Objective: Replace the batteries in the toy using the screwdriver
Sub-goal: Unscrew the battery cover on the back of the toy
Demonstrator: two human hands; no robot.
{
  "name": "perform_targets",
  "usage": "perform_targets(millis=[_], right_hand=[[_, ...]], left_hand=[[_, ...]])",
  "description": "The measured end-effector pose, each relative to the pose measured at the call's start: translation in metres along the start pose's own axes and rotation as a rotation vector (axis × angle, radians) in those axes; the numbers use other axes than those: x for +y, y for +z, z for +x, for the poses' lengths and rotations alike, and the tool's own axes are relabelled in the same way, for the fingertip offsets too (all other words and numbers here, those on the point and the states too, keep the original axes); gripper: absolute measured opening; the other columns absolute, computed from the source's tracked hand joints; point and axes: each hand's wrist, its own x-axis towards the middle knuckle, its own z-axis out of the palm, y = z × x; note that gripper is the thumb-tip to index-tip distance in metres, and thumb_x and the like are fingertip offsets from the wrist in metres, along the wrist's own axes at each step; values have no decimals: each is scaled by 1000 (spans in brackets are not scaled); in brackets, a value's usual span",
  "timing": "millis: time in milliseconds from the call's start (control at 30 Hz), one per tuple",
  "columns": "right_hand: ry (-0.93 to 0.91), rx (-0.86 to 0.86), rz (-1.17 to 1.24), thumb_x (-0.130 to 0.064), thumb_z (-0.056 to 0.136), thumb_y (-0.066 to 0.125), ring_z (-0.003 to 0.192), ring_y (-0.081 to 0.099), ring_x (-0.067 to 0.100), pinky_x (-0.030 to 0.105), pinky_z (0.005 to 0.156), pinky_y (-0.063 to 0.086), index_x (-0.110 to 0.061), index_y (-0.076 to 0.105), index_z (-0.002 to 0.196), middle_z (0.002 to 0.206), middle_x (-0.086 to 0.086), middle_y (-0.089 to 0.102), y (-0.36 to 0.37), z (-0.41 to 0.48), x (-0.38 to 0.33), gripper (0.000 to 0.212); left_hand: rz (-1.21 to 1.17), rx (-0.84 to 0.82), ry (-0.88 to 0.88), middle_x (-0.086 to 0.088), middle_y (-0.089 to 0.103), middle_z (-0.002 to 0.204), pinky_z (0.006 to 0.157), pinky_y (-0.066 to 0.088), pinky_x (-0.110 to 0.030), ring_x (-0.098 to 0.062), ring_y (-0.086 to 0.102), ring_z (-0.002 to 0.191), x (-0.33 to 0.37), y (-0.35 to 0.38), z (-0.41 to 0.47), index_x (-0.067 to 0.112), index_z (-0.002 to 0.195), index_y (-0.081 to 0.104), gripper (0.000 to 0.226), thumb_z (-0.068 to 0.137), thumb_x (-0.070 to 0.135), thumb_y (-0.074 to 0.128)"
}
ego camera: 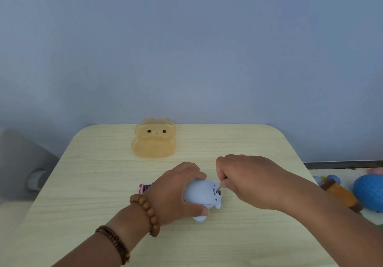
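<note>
On the table [87, 210], left hand [174, 194] grips the toy [199, 192], right hand [246, 179] pinches the screwdriver [219, 187].

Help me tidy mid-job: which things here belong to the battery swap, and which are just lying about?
Job: blue toy, held by the left hand; screwdriver, in the right hand; batteries, half hidden by the left hand.
Lying about: translucent orange bear case; spiky blue ball; orange toy beside it.

Bare forearms [321, 213], brown bead bracelets [150, 213] on left wrist
</note>
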Motion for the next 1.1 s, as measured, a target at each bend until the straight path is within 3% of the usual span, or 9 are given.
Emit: perform_targets(millis=[167, 233, 333, 400, 633, 800, 900, 1033, 1100], right_hand=[[78, 19, -132, -50, 105, 35, 75, 47, 27, 30, 51, 25, -20, 39, 78, 73, -4, 37, 1, 4, -10, 41], [107, 7, -84, -53, 104, 35, 76, 51, 26, 33, 56, 33, -21, 40, 76, 75, -4, 44, 1, 2, -10, 42], [86, -25, 41, -50, 102, 42, 85, 62, 23, 38, 73, 51, -20, 46, 105, 96, -3, 63, -3, -5, -7, 30], [69, -61, 59, -42, 104, 43, 85, 61, 22, 38, 74, 50, -18, 46, 107, 97, -2, 62, -4, -9, -5, 25], [142, 22, -83, -48, 107, 29, 63, 43, 21, 29, 50, 23, -21, 37, 73, 69, -6, 36, 7, -1, -7, 44], [123, -21, 64, -51, 103, 39, 84, 62, 22, 38, 72, 50, -21, 44, 108, 94, -2, 62, 2, -9, -4, 31], [72, -49, 46, -42, 104, 43, 85, 62, 24, 40, 76, 52, -19, 46, 105, 97, 0, 62, -4, -11, -4, 24], [74, -14, -108, -47, 107, 34, 60, 42, 17, 31, 53, 31, -21, 39, 76, 74, -3, 43, -3, 0, -6, 40], [77, 24, -145, -48, 107, 27, 58, 38, 19, 30, 49, 21, -19, 38, 77, 69, -4, 33, 4, 2, -7, 43]], left_hand=[[-10, -6, -1, 23, 40, 132, 99, 43, -25, 1, 45, 118, 1, 2, 1, 37, 129, 51, 73, 64, 56, 78], [-7, -7, -5, 22, 41, 132, 100, 43, -26, 1, 45, 118, 0, 2, 1, 36, 129, 51, 73, 64, 56, 77], [-6, -2, -3, 23, 41, 131, 98, 40, -19, 3, 44, 118, -1, 1, 0, 36, 129, 50, 72, 65, 55, 78], [-8, 1, -7, 23, 41, 132, 95, 35, -10, 4, 42, 118, -2, 1, -1, 36, 130, 50, 72, 66, 54, 79], [-14, 3, -26, 22, 42, 130, 97, 39, -18, 2, 44, 116, 2, 1, 1, 35, 130, 51, 73, 65, 54, 80], [-22, -4, -27, 22, 43, 131, 94, 36, -11, 4, 44, 117, 1, -1, 1, 36, 130, 51, 73, 65, 54, 80], [-28, -6, -33, 22, 41, 131, 91, 31, -5, 4, 42, 118, 1, 0, -1, 36, 131, 51, 73, 66, 52, 81], [-24, -7, -36, 23, 40, 132, 95, 37, -13, 2, 44, 118, 1, 2, 0, 36, 130, 50, 74, 64, 54, 80], [-24, -1, -43, 22, 41, 131, 96, 39, -18, 1, 44, 117, 1, 2, 0, 36, 130, 51, 75, 63, 55, 79]])
